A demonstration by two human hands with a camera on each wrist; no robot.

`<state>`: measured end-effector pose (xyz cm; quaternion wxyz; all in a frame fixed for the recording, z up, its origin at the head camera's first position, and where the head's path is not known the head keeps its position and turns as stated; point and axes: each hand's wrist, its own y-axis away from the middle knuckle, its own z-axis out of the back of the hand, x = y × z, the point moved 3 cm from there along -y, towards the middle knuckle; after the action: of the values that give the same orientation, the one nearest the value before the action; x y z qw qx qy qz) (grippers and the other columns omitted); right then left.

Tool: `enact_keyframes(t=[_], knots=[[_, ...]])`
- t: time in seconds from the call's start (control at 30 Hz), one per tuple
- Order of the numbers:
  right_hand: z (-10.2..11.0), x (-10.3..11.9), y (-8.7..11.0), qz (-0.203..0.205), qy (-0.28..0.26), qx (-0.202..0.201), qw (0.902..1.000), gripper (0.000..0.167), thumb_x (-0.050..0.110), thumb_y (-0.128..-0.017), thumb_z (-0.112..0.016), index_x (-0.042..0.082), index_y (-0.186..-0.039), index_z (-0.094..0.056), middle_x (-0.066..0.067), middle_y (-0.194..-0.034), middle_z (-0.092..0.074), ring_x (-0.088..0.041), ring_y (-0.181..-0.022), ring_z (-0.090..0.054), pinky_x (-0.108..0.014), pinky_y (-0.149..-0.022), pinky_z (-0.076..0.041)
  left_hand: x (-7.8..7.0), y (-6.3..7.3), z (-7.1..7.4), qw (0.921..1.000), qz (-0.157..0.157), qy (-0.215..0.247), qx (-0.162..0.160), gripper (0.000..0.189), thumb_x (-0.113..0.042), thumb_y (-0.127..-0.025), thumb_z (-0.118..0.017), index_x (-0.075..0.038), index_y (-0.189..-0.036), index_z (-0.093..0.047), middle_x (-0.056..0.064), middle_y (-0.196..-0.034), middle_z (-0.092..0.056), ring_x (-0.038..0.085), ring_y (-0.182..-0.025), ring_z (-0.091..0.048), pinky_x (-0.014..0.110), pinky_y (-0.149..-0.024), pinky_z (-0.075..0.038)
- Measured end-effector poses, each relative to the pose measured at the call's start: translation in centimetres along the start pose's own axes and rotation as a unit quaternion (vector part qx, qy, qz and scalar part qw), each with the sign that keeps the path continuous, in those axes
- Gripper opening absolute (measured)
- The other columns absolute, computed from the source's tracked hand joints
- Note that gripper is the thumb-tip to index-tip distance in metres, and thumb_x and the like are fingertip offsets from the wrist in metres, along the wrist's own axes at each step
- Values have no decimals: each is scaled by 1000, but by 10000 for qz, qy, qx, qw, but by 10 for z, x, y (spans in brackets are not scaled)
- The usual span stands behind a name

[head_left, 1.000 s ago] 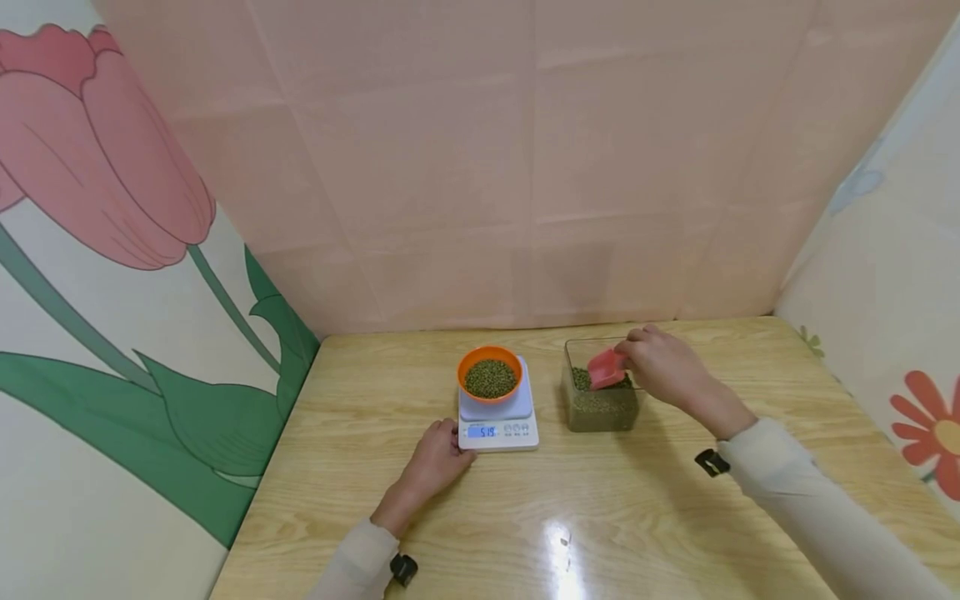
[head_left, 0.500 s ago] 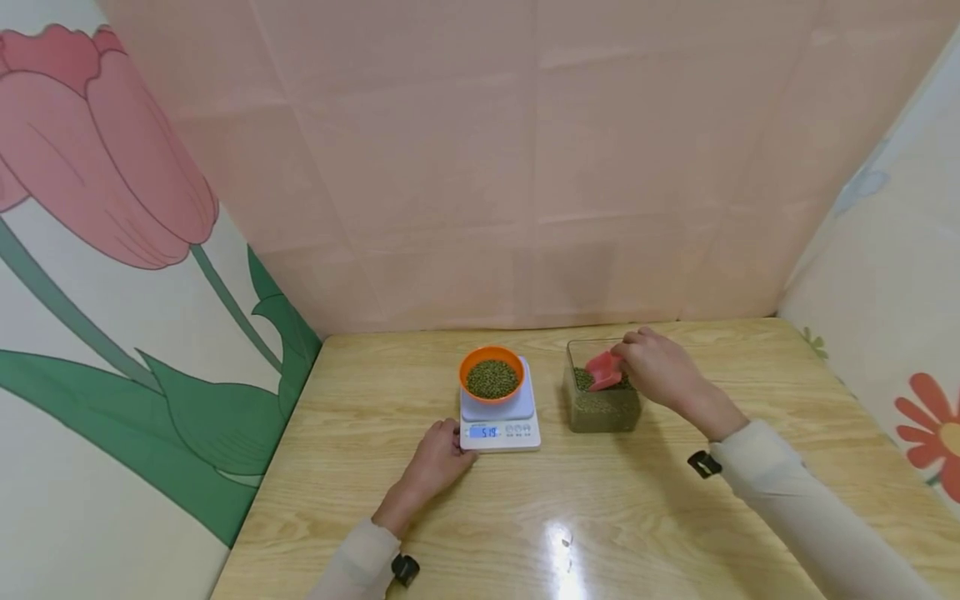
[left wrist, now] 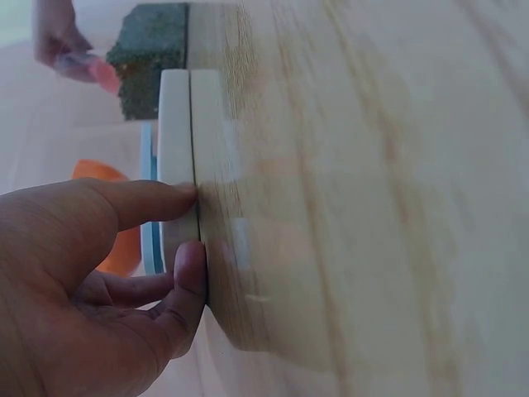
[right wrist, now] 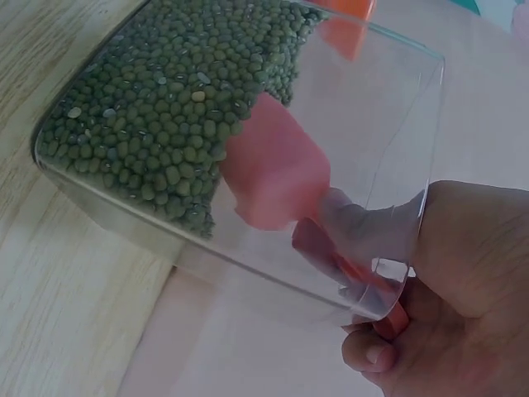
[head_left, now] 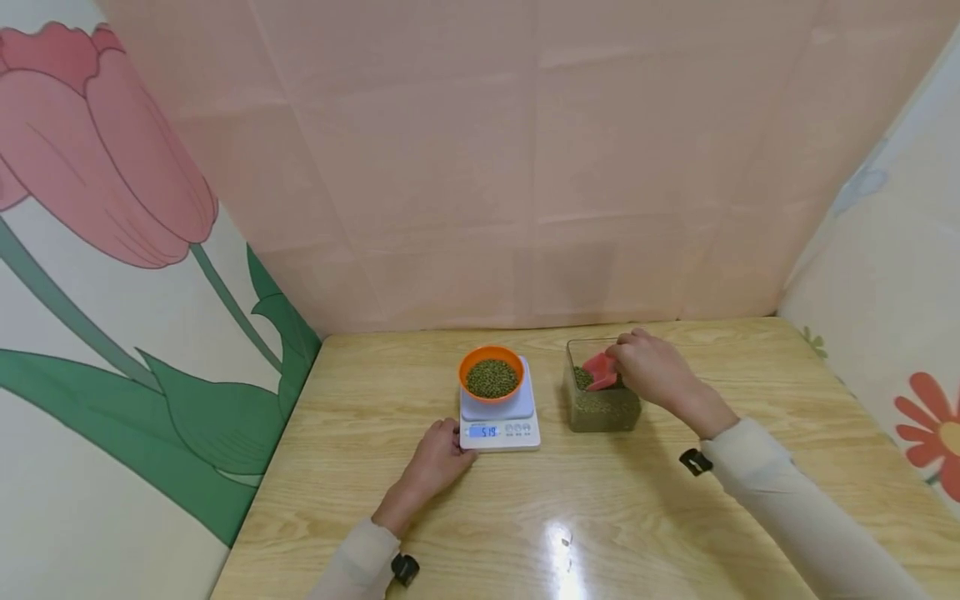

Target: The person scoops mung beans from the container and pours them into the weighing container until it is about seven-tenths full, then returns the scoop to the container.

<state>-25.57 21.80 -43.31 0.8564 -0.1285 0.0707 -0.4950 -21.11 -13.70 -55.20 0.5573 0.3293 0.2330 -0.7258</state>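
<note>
My right hand (head_left: 655, 367) grips the handle of a pink scoop (right wrist: 277, 169). The scoop's blade dips into green mung beans (right wrist: 178, 107) inside a clear square container (head_left: 602, 412). Left of it, an orange bowl (head_left: 491, 397) holding more mung beans sits on a white kitchen scale (head_left: 498, 435), whose lit display seems to read 519. My left hand (head_left: 435, 457) holds the scale by its front left corner. In the left wrist view the thumb and a bent finger of that hand (left wrist: 116, 265) are against the scale's edge (left wrist: 175, 124).
The light wood table (head_left: 480, 533) runs back to a pink sheet (head_left: 450, 183). Painted panels flank it, with a tulip (head_left: 127, 167) on the left and a red flower (head_left: 941, 433) on the right.
My right hand and the scoop have shifted a little left, with the scoop sitting slightly lower in the beans. The left hand stays at the scale, and its display looks the same.
</note>
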Motion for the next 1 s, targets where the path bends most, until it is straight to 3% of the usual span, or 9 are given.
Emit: enact_keyframes(t=[0.53, 0.83, 1.0], knots=[[0, 7, -11, 28, -1, 342, 9994, 18, -7, -89, -71, 8, -78, -71, -5, -77, -68, -27, -74, -60, -42, -63, -53, -1, 0, -1, 10000, 24, 9, 8, 40, -13, -93, -81, 6, -122, -62, 10, -103, -59, 14, -86, -60, 21, -71, -55], [-5, 5, -15, 224, -363, 523, 9977, 22, -9, -91, -62, 6, -80, -73, -6, -80, -72, -28, -78, -67, -49, -77, -58, 0, 0, -1, 10000, 36, -22, -3, 40, -12, -92, -82, 6, -122, -62, 9, -101, -58, 15, -86, -59, 21, -70, -54], [-8, 3, -18, 318, -544, 639, 9960, 22, -8, -93, -64, 7, -79, -72, -6, -79, -72, -26, -75, -69, -49, -77, -58, 0, 0, -1, 10000, 2, 9, -5, 40, -12, -92, -82, 6, -122, -62, 10, -102, -58, 14, -86, -60, 21, -71, -55]])
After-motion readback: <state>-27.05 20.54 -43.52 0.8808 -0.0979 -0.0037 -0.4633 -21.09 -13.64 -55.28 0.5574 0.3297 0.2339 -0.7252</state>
